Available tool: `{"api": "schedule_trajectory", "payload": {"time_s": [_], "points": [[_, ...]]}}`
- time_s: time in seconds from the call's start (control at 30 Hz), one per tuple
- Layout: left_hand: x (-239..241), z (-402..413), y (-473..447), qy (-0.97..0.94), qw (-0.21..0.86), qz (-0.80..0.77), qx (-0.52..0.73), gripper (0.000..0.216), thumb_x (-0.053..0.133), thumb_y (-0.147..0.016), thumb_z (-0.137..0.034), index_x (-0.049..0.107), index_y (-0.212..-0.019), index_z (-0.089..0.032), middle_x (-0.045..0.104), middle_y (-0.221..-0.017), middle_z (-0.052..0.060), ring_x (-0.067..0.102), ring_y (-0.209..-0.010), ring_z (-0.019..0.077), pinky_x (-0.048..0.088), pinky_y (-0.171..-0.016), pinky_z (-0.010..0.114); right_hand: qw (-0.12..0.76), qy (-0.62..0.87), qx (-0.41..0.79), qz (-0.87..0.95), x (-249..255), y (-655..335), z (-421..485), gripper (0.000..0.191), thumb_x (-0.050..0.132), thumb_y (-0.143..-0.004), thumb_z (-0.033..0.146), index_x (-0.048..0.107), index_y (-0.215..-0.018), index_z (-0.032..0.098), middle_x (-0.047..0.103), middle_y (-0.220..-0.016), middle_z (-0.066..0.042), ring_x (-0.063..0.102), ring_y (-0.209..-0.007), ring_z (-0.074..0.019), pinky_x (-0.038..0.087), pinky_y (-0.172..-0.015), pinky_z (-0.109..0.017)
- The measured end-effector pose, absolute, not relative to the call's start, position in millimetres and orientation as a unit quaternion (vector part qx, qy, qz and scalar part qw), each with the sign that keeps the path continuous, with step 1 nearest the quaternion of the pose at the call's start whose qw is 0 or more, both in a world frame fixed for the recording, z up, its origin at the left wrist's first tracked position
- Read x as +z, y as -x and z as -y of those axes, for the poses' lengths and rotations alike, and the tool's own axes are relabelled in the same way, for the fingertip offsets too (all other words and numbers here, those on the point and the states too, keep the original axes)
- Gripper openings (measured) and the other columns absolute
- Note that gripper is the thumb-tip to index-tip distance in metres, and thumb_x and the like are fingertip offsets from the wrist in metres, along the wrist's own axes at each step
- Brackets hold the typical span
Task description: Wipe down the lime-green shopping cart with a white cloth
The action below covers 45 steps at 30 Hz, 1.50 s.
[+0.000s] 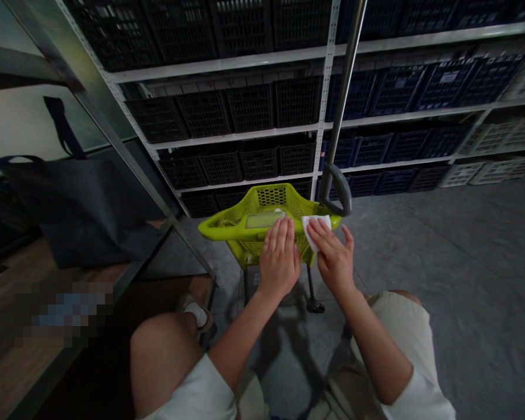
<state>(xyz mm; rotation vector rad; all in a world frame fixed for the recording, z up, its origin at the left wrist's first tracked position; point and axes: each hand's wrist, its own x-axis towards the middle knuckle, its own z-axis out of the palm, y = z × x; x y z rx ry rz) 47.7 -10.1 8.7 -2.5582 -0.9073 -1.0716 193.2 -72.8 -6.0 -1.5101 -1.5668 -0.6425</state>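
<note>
A lime-green plastic basket (227,224) on a wheeled stand sits in front of me on the floor. My left hand (279,256) lies on its near rim with fingers stretched out and held together, flat against the plastic. My right hand (335,256) presses a small white cloth or tissue (315,221) against the rim's right side, fingers extended over it. A grey pole with a looped handle (339,186) rises from the basket's right end. My bare knees show below.
Metal shelving (328,116) filled with dark and blue crates (297,99) runs across the back. A slanted metal frame (126,157) and a dark bag (83,204) on a wooden surface stand to the left. Grey floor (464,280) stretches right.
</note>
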Motion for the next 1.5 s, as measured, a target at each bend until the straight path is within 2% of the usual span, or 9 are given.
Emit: {"api": "schedule_trajectory", "payload": {"time_s": [0.17,0.4,0.63,0.83,0.93,1.2,1.4,1.5], "points": [[8.7,11.1,-50.9,0.872,0.097,0.304,-0.372,0.061,0.036,-0.099,-0.020,0.021,-0.157,-0.008,0.039,-0.160,0.015,0.030,-0.151,0.0274,0.031,-0.122,0.049,0.479,0.632,-0.253,0.554,-12.0,-203.2,74.7,0.060,0.038,-0.087,0.005,0.053,-0.142,0.027,0.058,-0.146,-0.006,0.049,-0.140,-0.0195,0.020,-0.120,-0.046],[5.2,9.3,-51.0,0.868,0.110,0.303,-0.377,0.058,0.037,-0.101,-0.022,0.025,-0.155,-0.008,0.041,-0.159,0.016,0.030,-0.151,0.0274,0.031,-0.122,0.048,0.415,0.584,-0.258,0.648,-5.1,-183.8,66.0,0.057,0.040,-0.092,0.007,0.048,-0.145,0.026,0.059,-0.145,-0.006,0.050,-0.139,-0.0175,0.017,-0.122,-0.044],[5.5,8.4,-52.5,0.871,0.095,0.302,-0.375,0.062,0.037,-0.099,-0.020,0.021,-0.157,-0.007,0.038,-0.160,0.016,0.028,-0.152,0.0276,0.029,-0.123,0.050,0.457,0.640,-0.275,0.553,-11.7,-211.1,75.7,0.060,0.037,-0.088,0.006,0.052,-0.142,0.026,0.059,-0.145,-0.006,0.051,-0.138,-0.0200,0.017,-0.122,-0.049],[4.0,8.7,-53.7,0.872,0.093,0.303,-0.373,0.058,0.037,-0.101,-0.023,0.025,-0.156,-0.008,0.039,-0.160,0.015,0.027,-0.152,0.0267,0.029,-0.123,0.048,0.402,0.602,-0.272,0.634,-3.9,-182.9,66.5,0.058,0.039,-0.091,0.007,0.046,-0.146,0.025,0.058,-0.145,-0.006,0.049,-0.140,-0.0171,0.011,-0.125,-0.046],[4.3,8.1,-51.9,0.871,0.096,0.302,-0.375,0.059,0.037,-0.100,-0.022,0.023,-0.157,-0.009,0.039,-0.159,0.015,0.029,-0.152,0.0271,0.030,-0.122,0.049,0.395,0.593,-0.269,0.648,-4.2,-190.6,70.1,0.059,0.040,-0.092,0.007,0.045,-0.147,0.026,0.058,-0.146,-0.005,0.050,-0.139,-0.0169,0.010,-0.125,-0.047],[4.9,9.3,-54.5,0.872,0.086,0.298,-0.378,0.062,0.035,-0.100,-0.021,0.017,-0.158,-0.009,0.038,-0.160,0.015,0.028,-0.152,0.0272,0.029,-0.123,0.050,0.473,0.638,-0.270,0.545,-13.2,-210.5,73.0,0.064,0.038,-0.087,0.006,0.050,-0.145,0.029,0.059,-0.145,-0.005,0.051,-0.138,-0.0208,0.017,-0.122,-0.050],[2.7,8.8,-54.0,0.868,0.103,0.304,-0.379,0.059,0.036,-0.101,-0.023,0.023,-0.156,-0.008,0.040,-0.159,0.016,0.027,-0.153,0.0267,0.029,-0.123,0.049,0.413,0.597,-0.269,0.634,-7.8,-179.1,66.8,0.066,0.040,-0.090,0.006,0.039,-0.152,0.028,0.058,-0.146,-0.005,0.050,-0.139,-0.0173,0.014,-0.124,-0.046],[3.5,7.7,-52.2,0.869,0.103,0.303,-0.378,0.060,0.036,-0.101,-0.022,0.021,-0.157,-0.009,0.040,-0.159,0.016,0.029,-0.152,0.0269,0.030,-0.122,0.049,0.402,0.594,-0.267,0.644,-10.7,-191.2,73.6,0.066,0.039,-0.090,0.004,0.040,-0.151,0.029,0.057,-0.146,-0.005,0.050,-0.139,-0.0174,0.013,-0.124,-0.047]]}}
